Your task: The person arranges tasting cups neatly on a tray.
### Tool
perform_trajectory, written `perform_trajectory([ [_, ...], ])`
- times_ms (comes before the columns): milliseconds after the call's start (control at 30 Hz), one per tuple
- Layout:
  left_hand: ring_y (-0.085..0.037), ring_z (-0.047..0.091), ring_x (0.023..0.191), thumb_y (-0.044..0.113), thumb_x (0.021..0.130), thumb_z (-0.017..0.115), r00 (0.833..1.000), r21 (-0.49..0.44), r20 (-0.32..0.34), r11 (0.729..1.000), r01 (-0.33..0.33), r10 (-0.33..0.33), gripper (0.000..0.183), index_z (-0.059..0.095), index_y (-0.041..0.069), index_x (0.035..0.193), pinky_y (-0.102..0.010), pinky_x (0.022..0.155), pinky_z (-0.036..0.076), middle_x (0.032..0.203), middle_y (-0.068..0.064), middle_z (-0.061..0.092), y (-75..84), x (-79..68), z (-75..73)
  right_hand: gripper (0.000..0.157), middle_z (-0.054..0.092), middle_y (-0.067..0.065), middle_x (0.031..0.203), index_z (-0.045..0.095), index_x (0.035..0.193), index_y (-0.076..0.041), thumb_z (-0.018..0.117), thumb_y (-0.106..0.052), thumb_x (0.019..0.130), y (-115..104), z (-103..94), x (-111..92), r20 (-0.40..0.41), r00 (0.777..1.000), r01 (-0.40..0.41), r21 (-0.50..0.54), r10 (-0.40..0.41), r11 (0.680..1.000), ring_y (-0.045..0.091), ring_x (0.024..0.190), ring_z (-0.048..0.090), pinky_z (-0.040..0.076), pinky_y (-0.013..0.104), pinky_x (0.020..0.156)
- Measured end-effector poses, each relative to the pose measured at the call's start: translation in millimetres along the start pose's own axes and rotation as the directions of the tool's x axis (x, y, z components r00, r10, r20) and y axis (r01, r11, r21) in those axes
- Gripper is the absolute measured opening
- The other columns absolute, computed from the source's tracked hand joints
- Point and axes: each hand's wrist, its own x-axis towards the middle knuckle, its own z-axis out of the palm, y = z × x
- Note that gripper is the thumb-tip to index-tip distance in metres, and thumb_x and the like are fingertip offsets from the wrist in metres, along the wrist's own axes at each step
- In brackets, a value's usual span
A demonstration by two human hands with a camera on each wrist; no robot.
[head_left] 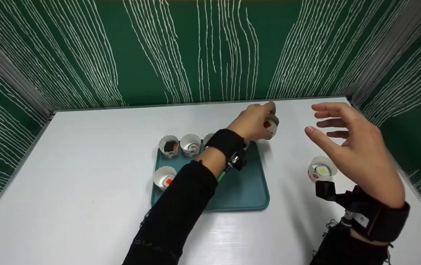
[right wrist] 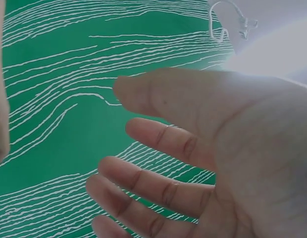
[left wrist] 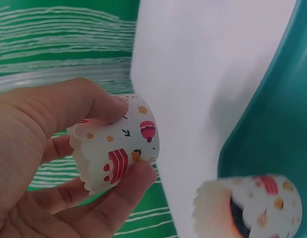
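Observation:
My left hand (head_left: 255, 121) reaches over the back right corner of a teal tray (head_left: 238, 198) and holds a paper baking cup (left wrist: 121, 144) between thumb and fingers. White with a scalloped rim, the cup carries printed cakes and flowers and is lifted and tilted in the left wrist view. Inside it, a small reddish thing shows in the head view. My right hand (head_left: 359, 147) hovers at the right with fingers spread and relaxed, holding nothing. Below it, on the table, stands another cup (head_left: 310, 173) with a white and yellow-green piece inside.
Along the tray's back edge stand a cup (head_left: 171, 154) with a dark piece, a cup (head_left: 191, 151) with a pale piece, and others partly hidden by my left wrist. A further cup (head_left: 158, 175) with a red-and-white piece sits at the tray's left. Green walls (head_left: 214, 51) enclose the white table (head_left: 66, 176).

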Motion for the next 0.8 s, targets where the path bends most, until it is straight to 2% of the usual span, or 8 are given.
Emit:
perform_trajectory([
  [200, -0.017, 0.062, 0.116, 0.016, 0.091, 0.084, 0.998, -0.051, -0.060, 0.998, -0.034, 0.031, 0.052, 0.059, 0.014, 0.137, -0.029, 0.089, 0.055, 0.133, -0.008, 0.068, -4.4, -21.1, -16.4, 0.046, 0.069, 0.002, 0.133, 0.063, 0.145, -0.026, 0.075, -0.037, 0.101, -1, 6.1, 5, 0.040, 0.999, 0.019, -0.026, -0.018, 0.999, -0.008, 0.109, 0.059, 0.042, 0.003, 0.087],
  [433, -0.016, 0.059, 0.114, 0.018, 0.090, 0.086, 0.991, -0.087, -0.119, 0.994, -0.073, 0.062, 0.055, 0.058, 0.018, 0.137, -0.026, 0.085, 0.056, 0.127, -0.007, 0.065, -6.1, -48.8, -31.5, 0.051, 0.066, 0.011, 0.139, 0.059, 0.149, -0.020, 0.073, -0.038, 0.103, -6, 17.2, 11, 0.119, 0.992, 0.039, -0.027, -0.035, 0.999, 0.028, 0.126, 0.064, 0.040, 0.006, 0.087],
  [600, -0.017, 0.060, 0.112, 0.016, 0.091, 0.084, 0.983, -0.094, -0.155, 0.989, -0.112, 0.096, 0.054, 0.057, 0.018, 0.137, -0.026, 0.085, 0.056, 0.124, -0.008, 0.064, -7.3, -71.4, -41.6, 0.052, 0.064, 0.012, 0.141, 0.058, 0.150, -0.019, 0.073, -0.037, 0.104, -11, 26.0, 15, 0.159, 0.986, 0.056, -0.021, -0.052, 0.998, 0.031, 0.127, 0.063, 0.040, 0.005, 0.088],
  [800, -0.019, 0.060, 0.116, 0.015, 0.091, 0.083, 0.970, -0.111, -0.204, 0.981, -0.157, 0.132, 0.055, 0.058, 0.015, 0.139, -0.027, 0.090, 0.056, 0.128, -0.008, 0.065, -7.8, -98.1, -51.2, 0.053, 0.064, 0.014, 0.141, 0.056, 0.151, -0.018, 0.073, -0.034, 0.104, -20, 36.2, 18, 0.186, 0.978, 0.093, 0.009, -0.093, 0.996, 0.033, 0.127, 0.064, 0.042, 0.005, 0.088],
])
